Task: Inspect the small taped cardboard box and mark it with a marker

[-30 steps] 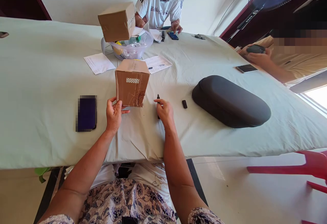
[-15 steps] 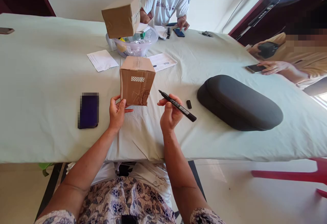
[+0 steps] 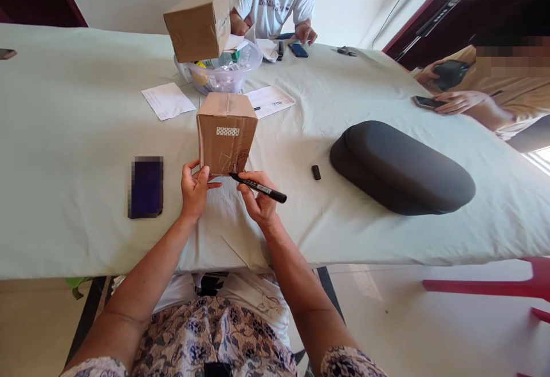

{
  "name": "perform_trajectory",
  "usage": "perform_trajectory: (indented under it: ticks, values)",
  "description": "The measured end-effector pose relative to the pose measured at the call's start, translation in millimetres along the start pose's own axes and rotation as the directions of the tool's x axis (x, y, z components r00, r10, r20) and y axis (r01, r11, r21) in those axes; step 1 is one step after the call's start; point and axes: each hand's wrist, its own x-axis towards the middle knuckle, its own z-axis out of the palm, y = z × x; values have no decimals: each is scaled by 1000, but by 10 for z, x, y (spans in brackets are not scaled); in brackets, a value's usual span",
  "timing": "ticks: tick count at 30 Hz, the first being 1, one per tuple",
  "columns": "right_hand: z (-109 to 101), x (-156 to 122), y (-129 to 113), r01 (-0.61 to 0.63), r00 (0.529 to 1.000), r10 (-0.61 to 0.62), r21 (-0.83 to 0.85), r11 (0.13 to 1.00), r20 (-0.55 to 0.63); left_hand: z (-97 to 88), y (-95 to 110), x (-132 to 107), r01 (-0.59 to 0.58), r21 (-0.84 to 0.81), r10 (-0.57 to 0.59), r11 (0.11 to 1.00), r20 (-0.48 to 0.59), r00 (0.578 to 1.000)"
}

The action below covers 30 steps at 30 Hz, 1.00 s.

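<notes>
My left hand [image 3: 195, 191] grips the lower left corner of a small cardboard box [image 3: 212, 142], thumb on the near face. That face carries a dotted white label strip and dark scribbled marks at its lower right. Between the fingers of my right hand [image 3: 261, 196] is a black marker [image 3: 262, 189], uncapped. Its tip is at the lower edge of the box, near the marks; whether it touches, I cannot tell. The black marker cap [image 3: 316, 172] lies on the cloth to the right of that hand.
A dark case [image 3: 404, 168] lies to the right, a dark blue item [image 3: 146, 188] to the left. Behind are papers [image 3: 168, 101] and a plastic basin [image 3: 249, 67] under another cardboard box [image 3: 195, 30]. Two people sit at the table [image 3: 77, 125], phones near their hands. A red stool [image 3: 485, 288] stands lower right.
My right hand has moved left with the marker, bringing its tip from beside the box to the box's lower edge. My left hand still holds the box in nearly the same place.
</notes>
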Motion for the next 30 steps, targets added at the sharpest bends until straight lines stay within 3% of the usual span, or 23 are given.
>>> perform_trajectory:
  ticks: [2,5,8,10,13,16,18,20,22,24,26,30]
  values:
    - [-21,-3,39,-102,992,96,-76,992,-77,-6,-5,4,-9,-4,9,1000,-13,1000]
    - [-45,17,90,-246,941,190,-180,953,-279,-14,-15,3,-24,-5,24,1000,-7,1000]
    - [-37,48,78,-235,911,177,-117,965,-374,-10,-22,-10,-23,1,23,1000,15,1000]
    - [-20,51,43,-155,929,133,-38,987,-344,0,-22,-21,-15,-3,15,1000,16,1000]
    - [-2,20,11,-38,980,42,24,999,-196,10,-11,-33,-6,-19,6,1000,10,1000]
    - [-10,-25,46,10,997,-3,82,997,-79,4,-6,-30,-3,-24,3,1000,1,1000]
    - [-33,-31,95,10,983,8,98,995,-185,-6,-19,-18,-2,-32,1,999,-16,1000]
    - [-70,-3,151,-39,923,61,66,997,-379,-14,-44,-1,0,-40,-1,999,-33,999]
    - [-115,53,213,-153,875,124,-26,988,-468,-17,-74,17,12,-41,-14,999,-49,999]
    - [-162,114,284,-276,905,192,-181,944,-379,-16,-98,34,53,-40,-55,998,-46,997]
    - [-201,153,361,-344,936,286,-354,870,-206,-19,-112,49,107,-28,-108,994,-18,994]
    - [-243,151,480,-420,875,482,-580,698,-54,-54,-112,71,110,114,-108,987,-25,994]
